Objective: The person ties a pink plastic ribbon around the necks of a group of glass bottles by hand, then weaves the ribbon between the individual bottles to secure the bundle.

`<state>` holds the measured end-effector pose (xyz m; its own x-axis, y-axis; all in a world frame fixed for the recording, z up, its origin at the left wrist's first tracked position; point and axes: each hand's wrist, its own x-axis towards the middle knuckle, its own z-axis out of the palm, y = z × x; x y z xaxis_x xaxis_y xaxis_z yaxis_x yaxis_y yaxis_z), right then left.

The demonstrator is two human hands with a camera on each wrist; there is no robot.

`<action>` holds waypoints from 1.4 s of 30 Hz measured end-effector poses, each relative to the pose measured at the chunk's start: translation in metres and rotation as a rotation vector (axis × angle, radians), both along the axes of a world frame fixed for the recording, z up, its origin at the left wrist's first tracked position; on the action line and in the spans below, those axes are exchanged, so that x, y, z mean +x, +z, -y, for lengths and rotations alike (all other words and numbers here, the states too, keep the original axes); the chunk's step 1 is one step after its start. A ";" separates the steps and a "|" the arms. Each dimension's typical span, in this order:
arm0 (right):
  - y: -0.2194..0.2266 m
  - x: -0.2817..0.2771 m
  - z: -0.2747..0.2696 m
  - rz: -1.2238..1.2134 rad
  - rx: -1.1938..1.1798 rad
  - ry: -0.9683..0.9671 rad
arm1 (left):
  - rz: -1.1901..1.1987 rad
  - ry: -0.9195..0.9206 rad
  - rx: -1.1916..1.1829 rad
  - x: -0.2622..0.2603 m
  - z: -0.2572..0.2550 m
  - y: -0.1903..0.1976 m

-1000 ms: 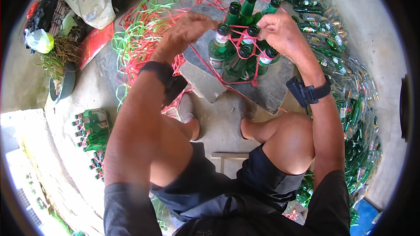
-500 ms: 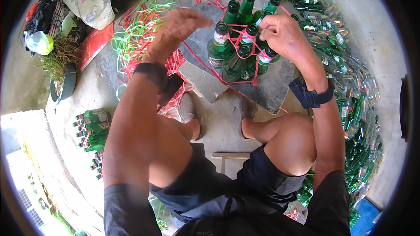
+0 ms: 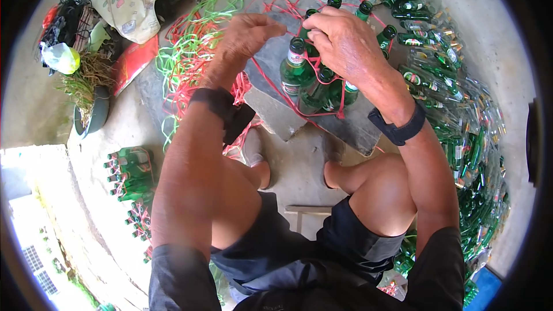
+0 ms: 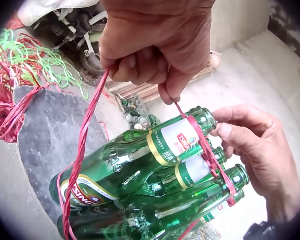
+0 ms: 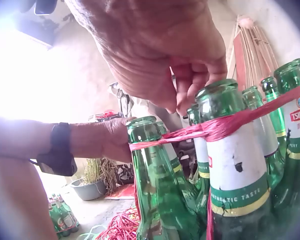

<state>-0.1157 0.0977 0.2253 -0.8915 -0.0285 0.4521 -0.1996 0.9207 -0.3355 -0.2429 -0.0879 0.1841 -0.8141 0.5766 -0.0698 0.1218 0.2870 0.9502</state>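
Observation:
A cluster of green glass bottles stands on a dark stone slab, bound round the necks and bodies with red string. My left hand is raised left of the cluster. In the left wrist view its curled fingers grip the string and hold it taut. My right hand sits over the bottle tops, hiding some necks. Its curled fingers meet the string wound round the bottle necks, and its thumb presses by the wrap.
A tangle of loose red and green strings lies behind the slab. Several loose green bottles are heaped on the right. Tied bottle bundles lie at the left, near a pot with grass. My feet rest before the slab.
My right hand has moved left and forward over the bottle tops, now covering the middle necks. My left hand stays raised, holding the string taut.

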 end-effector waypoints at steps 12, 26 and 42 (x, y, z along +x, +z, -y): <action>0.001 -0.041 0.010 0.238 0.012 -0.083 | 0.028 -0.004 -0.001 -0.001 -0.005 0.006; 0.009 -0.051 0.018 0.430 -0.071 -0.200 | -0.139 -0.112 -0.052 -0.002 -0.010 0.021; -0.002 -0.045 0.004 0.074 -0.082 -0.126 | -0.197 -0.222 -0.201 0.008 -0.001 0.020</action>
